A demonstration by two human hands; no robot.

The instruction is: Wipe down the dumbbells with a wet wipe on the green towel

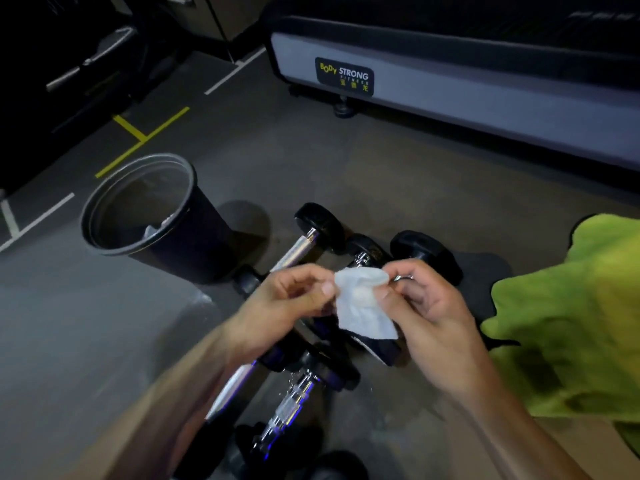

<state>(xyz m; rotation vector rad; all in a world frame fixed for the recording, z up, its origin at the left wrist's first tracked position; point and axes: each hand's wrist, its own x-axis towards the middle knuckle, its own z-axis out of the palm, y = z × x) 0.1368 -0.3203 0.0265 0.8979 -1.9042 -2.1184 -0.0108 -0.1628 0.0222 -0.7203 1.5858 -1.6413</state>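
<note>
A white wet wipe (pixel 363 306) hangs between both hands above the floor. My left hand (pixel 294 299) pinches its left upper corner and my right hand (pixel 426 306) pinches its right upper corner. Under the hands lie several black dumbbells with chrome handles: one (pixel 304 247) angled toward the bin, one (pixel 426 251) behind the wipe, and others (pixel 294 396) nearer to me, partly hidden by my forearms. A dark wipe packet (pixel 381 351) lies just below the wipe. The crumpled green towel (pixel 571 323) is spread on the floor at the right, with no dumbbell on it.
A black waste bin (pixel 145 209) with a clear liner and some white scraps inside stands left of the dumbbells. A grey treadmill base (pixel 450 88) runs across the back. Yellow and white floor tape (pixel 138 136) marks the dark floor at the left.
</note>
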